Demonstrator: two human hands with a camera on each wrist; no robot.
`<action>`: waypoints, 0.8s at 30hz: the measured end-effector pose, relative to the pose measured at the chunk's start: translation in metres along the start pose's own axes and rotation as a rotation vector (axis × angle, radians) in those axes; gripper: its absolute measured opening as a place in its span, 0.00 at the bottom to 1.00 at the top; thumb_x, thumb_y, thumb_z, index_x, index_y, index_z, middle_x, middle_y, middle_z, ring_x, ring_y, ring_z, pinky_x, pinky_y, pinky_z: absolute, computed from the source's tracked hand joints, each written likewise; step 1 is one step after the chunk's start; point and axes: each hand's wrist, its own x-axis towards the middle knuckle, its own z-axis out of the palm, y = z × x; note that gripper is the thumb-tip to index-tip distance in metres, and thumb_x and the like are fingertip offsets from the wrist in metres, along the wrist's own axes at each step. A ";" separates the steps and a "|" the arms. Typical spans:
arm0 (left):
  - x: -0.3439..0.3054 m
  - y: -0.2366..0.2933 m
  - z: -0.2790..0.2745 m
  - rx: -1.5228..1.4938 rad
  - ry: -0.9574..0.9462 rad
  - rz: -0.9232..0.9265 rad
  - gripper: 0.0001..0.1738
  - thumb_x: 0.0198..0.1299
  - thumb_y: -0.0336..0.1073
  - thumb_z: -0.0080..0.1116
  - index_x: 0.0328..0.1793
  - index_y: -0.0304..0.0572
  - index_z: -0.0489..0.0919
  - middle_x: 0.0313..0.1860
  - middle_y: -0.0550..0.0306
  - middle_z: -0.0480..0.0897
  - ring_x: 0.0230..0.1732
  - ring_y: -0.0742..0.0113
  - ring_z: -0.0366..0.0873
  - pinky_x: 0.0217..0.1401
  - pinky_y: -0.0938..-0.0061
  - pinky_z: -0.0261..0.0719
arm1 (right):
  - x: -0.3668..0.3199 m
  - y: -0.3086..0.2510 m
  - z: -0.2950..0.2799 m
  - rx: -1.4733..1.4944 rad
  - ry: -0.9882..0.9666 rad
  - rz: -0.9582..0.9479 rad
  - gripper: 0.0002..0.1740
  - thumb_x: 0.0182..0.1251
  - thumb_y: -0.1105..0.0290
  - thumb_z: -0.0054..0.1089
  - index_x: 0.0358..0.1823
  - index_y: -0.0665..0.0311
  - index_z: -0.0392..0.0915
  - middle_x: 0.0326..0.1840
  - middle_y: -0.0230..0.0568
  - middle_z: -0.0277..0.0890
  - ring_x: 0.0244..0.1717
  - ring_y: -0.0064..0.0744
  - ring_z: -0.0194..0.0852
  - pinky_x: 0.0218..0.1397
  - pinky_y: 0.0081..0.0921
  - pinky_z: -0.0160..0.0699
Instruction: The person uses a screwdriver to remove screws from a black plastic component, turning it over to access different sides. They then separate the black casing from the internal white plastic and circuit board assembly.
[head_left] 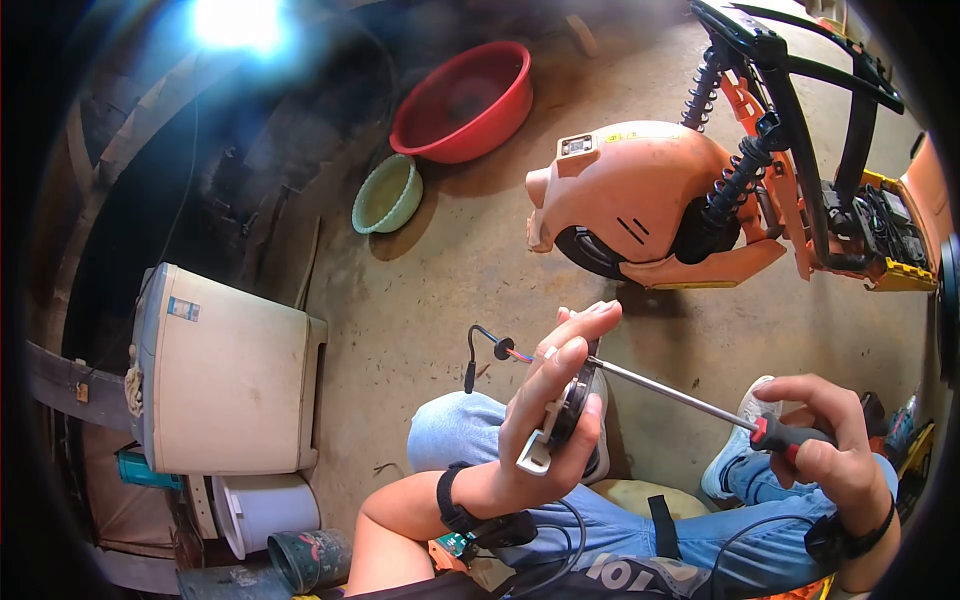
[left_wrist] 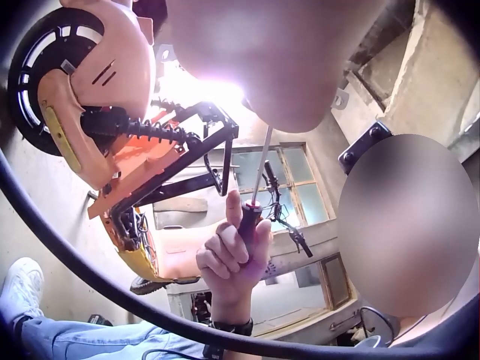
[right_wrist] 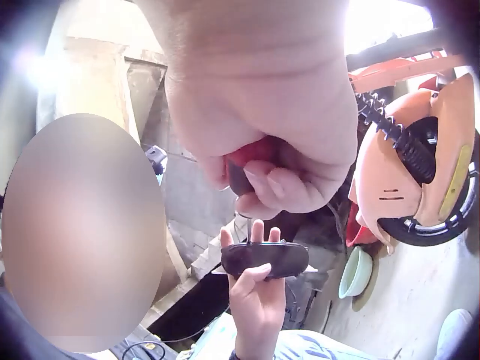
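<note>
Two bare hands hold the work in the air above the person's lap: the left hand pinches a black oval part with a silver metal bracket between thumb and fingers, and the right hand grips the handle of a long steel-shafted screwdriver with a red-and-black handle. The shaft's end meets the upper edge of the part, but the fingers there hide the tip, so whether it sits in a screw cannot be told. To drive well, the shaft should line up straight with the screw, with steady pressure and the supporting fingers kept off the tip's path, since a slip could jab them. Bracing the part against a knee would likely steady it. A thin wire lead with a black plug hangs beyond the left hand and could snag. Near the far edge of the concrete floor sit a red plastic basin and a pale green bowl; an orange-bodied two-wheeler stands ahead, apart from the work.
</note>
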 end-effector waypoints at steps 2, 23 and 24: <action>0.000 0.000 0.000 0.011 -0.002 -0.003 0.44 0.53 0.13 0.46 0.80 0.45 0.58 0.72 0.27 0.68 0.76 0.34 0.64 0.78 0.35 0.46 | -0.001 0.008 -0.002 -0.147 0.051 -0.125 0.37 0.54 0.54 0.72 0.59 0.73 0.73 0.27 0.38 0.78 0.26 0.24 0.80 0.29 0.18 0.70; -0.002 -0.002 0.005 0.007 0.019 -0.070 0.40 0.54 0.13 0.45 0.76 0.40 0.62 0.72 0.32 0.70 0.76 0.39 0.64 0.80 0.40 0.46 | 0.008 0.028 0.001 -0.459 0.162 -0.553 0.37 0.49 0.68 0.71 0.62 0.74 0.70 0.31 0.44 0.81 0.26 0.24 0.78 0.33 0.17 0.71; -0.003 -0.002 0.005 0.006 0.019 -0.072 0.40 0.54 0.13 0.45 0.76 0.40 0.62 0.72 0.32 0.70 0.76 0.39 0.64 0.80 0.40 0.46 | 0.008 0.027 0.000 -0.459 0.161 -0.550 0.37 0.49 0.68 0.71 0.62 0.74 0.70 0.31 0.44 0.81 0.26 0.24 0.78 0.33 0.17 0.71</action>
